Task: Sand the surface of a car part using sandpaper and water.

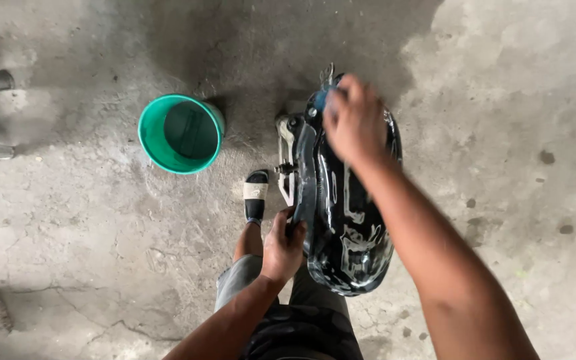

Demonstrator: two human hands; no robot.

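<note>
Nearest me, my left hand (283, 245) grips the black motorcycle tank's (345, 213) near-left edge; its long axis runs away from me, my right hand (353, 120) pressing a blue sponge (320, 100) at its far end.

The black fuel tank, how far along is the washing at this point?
Done: white suds streak much of the black fuel tank. In hand: the right hand presses something blue at the tank's far end, while the left hand grips its near left edge. Left: the foam isn't rinsed off; the green bucket stands apart on the concrete.
</note>
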